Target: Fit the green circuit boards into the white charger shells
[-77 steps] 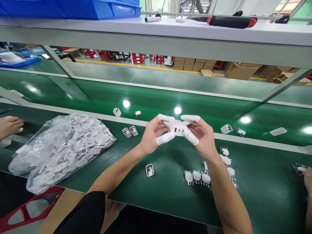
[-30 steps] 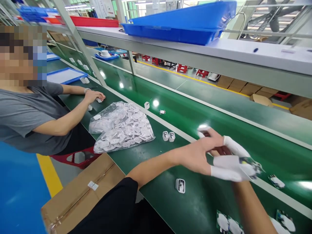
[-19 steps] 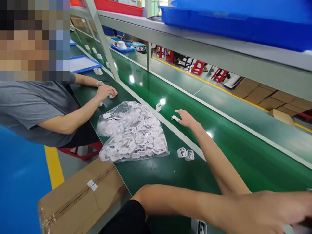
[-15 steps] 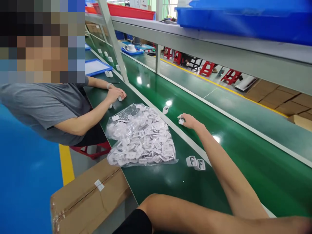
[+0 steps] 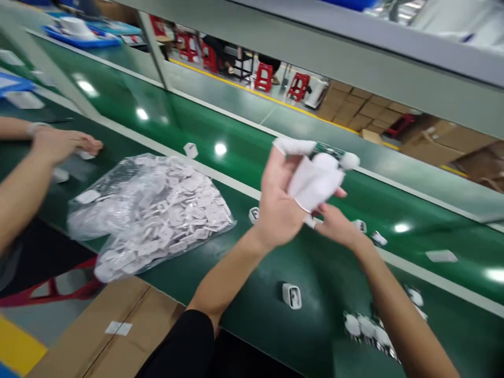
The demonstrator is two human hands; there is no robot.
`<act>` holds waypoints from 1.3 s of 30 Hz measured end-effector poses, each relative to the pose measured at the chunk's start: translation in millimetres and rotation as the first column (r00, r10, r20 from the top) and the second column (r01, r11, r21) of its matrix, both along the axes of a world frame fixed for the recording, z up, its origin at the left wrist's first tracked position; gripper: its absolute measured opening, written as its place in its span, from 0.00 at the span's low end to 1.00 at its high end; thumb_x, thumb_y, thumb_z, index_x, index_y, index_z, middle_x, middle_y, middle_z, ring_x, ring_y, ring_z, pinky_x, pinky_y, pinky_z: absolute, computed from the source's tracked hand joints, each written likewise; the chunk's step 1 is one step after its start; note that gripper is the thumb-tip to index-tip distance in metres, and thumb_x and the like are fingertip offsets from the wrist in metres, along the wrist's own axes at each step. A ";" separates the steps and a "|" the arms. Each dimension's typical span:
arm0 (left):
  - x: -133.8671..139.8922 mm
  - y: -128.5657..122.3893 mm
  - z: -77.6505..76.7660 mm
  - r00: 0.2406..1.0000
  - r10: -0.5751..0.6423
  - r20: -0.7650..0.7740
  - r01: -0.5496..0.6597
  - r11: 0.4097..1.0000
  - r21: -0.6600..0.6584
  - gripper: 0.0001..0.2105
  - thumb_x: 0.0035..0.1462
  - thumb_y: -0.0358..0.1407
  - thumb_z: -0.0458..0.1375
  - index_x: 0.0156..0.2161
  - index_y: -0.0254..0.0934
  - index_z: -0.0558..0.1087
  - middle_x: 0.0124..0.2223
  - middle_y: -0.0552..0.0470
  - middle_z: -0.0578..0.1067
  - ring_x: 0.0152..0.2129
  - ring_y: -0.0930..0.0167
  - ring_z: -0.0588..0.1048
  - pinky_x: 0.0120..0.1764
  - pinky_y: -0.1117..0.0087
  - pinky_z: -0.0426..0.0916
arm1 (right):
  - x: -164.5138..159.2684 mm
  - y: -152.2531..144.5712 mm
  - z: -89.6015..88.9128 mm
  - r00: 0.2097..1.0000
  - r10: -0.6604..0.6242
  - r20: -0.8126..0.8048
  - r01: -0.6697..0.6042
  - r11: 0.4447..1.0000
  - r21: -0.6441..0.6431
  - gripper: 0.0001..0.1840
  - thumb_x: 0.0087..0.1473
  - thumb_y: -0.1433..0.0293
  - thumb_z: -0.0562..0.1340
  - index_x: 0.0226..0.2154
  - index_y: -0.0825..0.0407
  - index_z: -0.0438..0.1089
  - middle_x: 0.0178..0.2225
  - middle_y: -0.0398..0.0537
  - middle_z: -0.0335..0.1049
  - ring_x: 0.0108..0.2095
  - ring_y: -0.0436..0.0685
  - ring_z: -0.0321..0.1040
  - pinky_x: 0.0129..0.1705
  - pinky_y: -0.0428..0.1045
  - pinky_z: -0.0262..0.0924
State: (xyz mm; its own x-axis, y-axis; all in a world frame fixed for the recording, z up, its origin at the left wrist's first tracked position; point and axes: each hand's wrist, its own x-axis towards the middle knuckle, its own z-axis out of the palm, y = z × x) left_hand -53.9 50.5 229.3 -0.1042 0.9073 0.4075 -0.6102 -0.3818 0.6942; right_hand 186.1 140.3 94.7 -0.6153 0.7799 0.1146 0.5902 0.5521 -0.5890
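My left hand (image 5: 281, 205) is raised over the bench, white covers on its thumb and index finger. Between them it grips a small green circuit board (image 5: 328, 150) with white round parts. Close against its palm is my right hand (image 5: 338, 226), fingers curled and partly hidden; I cannot make out what they hold. Below the hands a white plastic housing (image 5: 292, 296) lies on the green bench. Another housing (image 5: 254, 214) sits beside my left wrist. Several circuit boards with white round parts (image 5: 368, 328) lie by my right forearm.
A clear bag of small white parts (image 5: 165, 210) lies to the left. Beyond it are a co-worker's hands (image 5: 65, 144). Along the green belt (image 5: 244, 163) stand a housing (image 5: 191, 150) and other small white pieces. A grey shelf beam (image 5: 315, 58) crosses above; a cardboard box (image 5: 118, 325) stands below.
My view has swung to the right. My right hand has come back from the belt, and my left arm no longer crosses the foreground. Both hands are now together, a circuit board in the left.
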 end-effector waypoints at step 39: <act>53.7 0.3 -223.1 0.683 -0.026 -0.730 -0.118 0.982 -0.145 0.25 0.63 0.50 0.69 0.55 0.45 0.63 0.54 0.44 0.79 0.58 0.59 0.81 0.65 0.50 0.74 | 151.3 -17.3 -47.8 0.676 -0.654 -0.339 0.549 0.754 -0.360 0.22 0.72 0.57 0.69 0.62 0.50 0.74 0.62 0.55 0.77 0.56 0.62 0.79 0.58 0.63 0.79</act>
